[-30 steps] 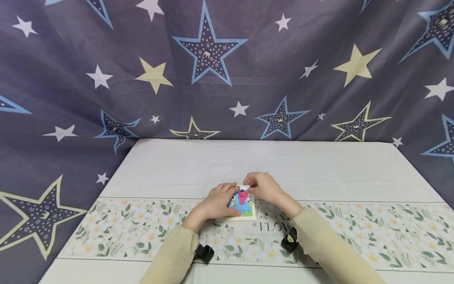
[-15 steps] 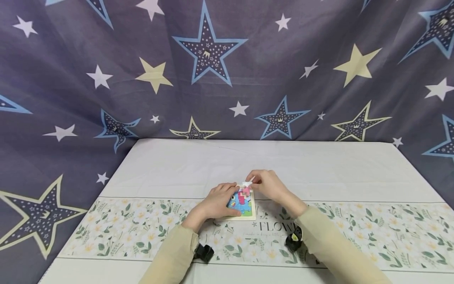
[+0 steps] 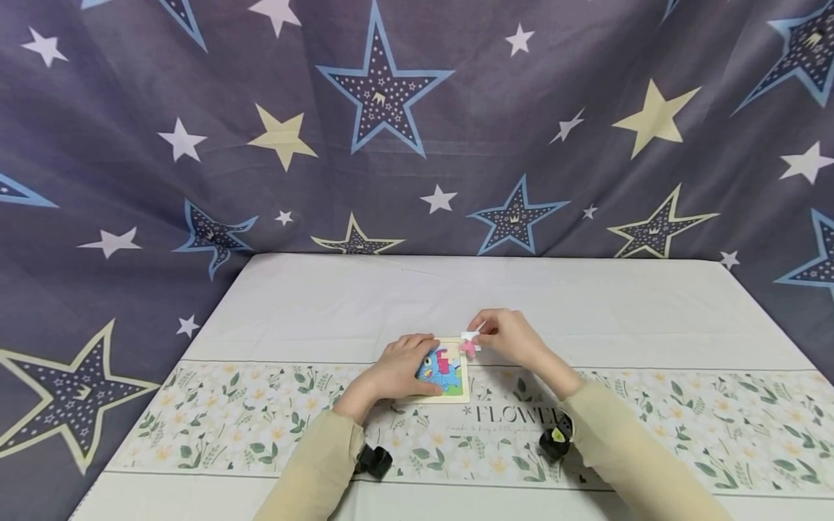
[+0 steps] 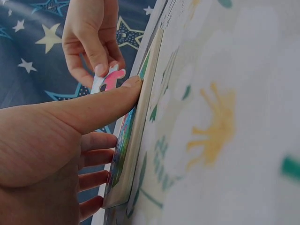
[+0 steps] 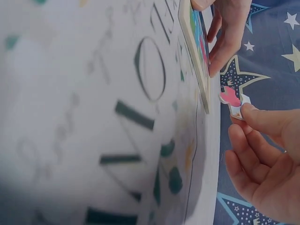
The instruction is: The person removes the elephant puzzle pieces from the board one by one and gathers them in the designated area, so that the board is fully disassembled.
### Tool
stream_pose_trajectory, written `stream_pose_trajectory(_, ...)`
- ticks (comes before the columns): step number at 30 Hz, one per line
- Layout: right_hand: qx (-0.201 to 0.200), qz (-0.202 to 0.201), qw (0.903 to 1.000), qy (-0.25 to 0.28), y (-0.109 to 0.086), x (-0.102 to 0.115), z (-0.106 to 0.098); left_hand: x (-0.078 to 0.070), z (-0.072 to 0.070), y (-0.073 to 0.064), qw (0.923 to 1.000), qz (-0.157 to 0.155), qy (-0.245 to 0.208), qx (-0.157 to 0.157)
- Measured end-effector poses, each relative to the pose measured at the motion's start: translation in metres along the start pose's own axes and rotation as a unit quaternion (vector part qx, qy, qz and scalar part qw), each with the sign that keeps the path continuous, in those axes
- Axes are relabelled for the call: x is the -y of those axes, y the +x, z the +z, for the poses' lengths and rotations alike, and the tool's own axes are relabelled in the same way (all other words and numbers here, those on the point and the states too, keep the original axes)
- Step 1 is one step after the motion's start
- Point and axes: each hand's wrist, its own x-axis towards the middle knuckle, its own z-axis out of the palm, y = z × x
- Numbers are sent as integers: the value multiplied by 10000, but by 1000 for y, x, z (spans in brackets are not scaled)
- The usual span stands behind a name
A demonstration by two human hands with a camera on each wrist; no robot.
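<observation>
A small jigsaw puzzle board (image 3: 465, 387) with a pale frame lies on the table; its picture shows a blue animal, pink shapes and green at the bottom. My left hand (image 3: 404, 373) spans its left side, the thumb along the near edge and the fingers toward the far edge, hiding that part. A bare pale gap shows at the board's upper right. Just off that corner, my right hand (image 3: 511, 336) pinches a pink and white puzzle piece (image 3: 469, 346) between thumb and fingers. In the right wrist view the piece (image 5: 230, 97) is raised and tilted, apart from the board.
The white table (image 3: 365, 304) carries a floral printed band (image 3: 260, 412) with lettering under the board. A dark star-patterned curtain (image 3: 456, 159) hangs behind the far edge. Black wrist cameras sit below both sleeves (image 3: 319, 456).
My right hand has lifted the pink and white piece out of the board's upper right and drawn it rightward, baring the gap. The left hand stays in place on the board.
</observation>
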Motion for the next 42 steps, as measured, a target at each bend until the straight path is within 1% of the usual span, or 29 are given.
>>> stream_pose_trajectory(11, -61, -106, 9999, -93, -7, -13, -14, -1, 0, -1, 9999, 26, -101, -15)
stream_pose_trajectory(18, -18, 66, 10000, -49, -10, -25, -20, -1, 0, -1, 9999, 92, -71, -3)
stream_pose_trajectory(29, 75, 233, 9997, 48, -11, -40, -24, -1, -2, -2, 9998, 119, -138, -16)
stream_pose_trajectory(36, 244, 545, 9978, 303, -12, -47, -28, -1, -2, -2, 9999, 87, -75, -4)
stream_pose_trajectory(42, 377, 626, 9965, 410, -12, -49, -30, -2, -1, -3, 10000, 56, -83, 3)
